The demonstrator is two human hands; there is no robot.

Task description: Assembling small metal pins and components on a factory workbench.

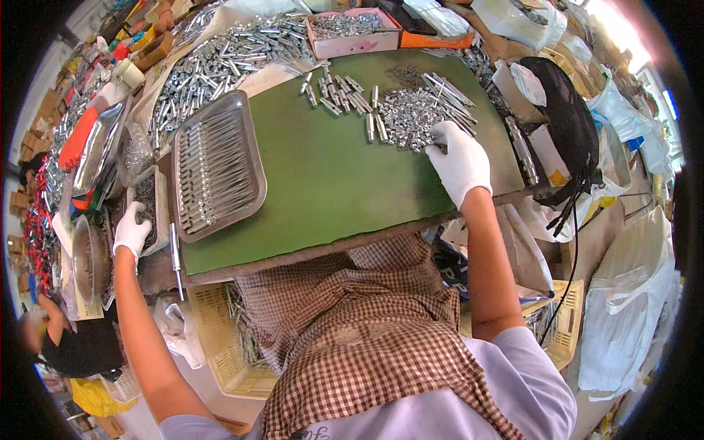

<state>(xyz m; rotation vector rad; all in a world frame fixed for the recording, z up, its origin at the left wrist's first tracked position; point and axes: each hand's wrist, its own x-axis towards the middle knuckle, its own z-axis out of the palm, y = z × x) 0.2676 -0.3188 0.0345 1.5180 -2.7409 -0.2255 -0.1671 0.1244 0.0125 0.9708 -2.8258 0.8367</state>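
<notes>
My left hand, in a white glove, dips its curled fingers into a small tray of tiny dark parts. What those fingers hold, if anything, is hidden. Across the green work mat, my gloved right hand is bent at the near right edge of a heap of small shiny metal pieces. Its thumb and fingertips are drawn together there, and I cannot make out anything between them. Between the hands lies a steel tray with rows of slim metal rods.
Short metal cylinders and longer rods lie around the heap. A big pile of metal parts and a pink box stand behind. A metal tool lies at the mat's left edge; a black mesh bag is right.
</notes>
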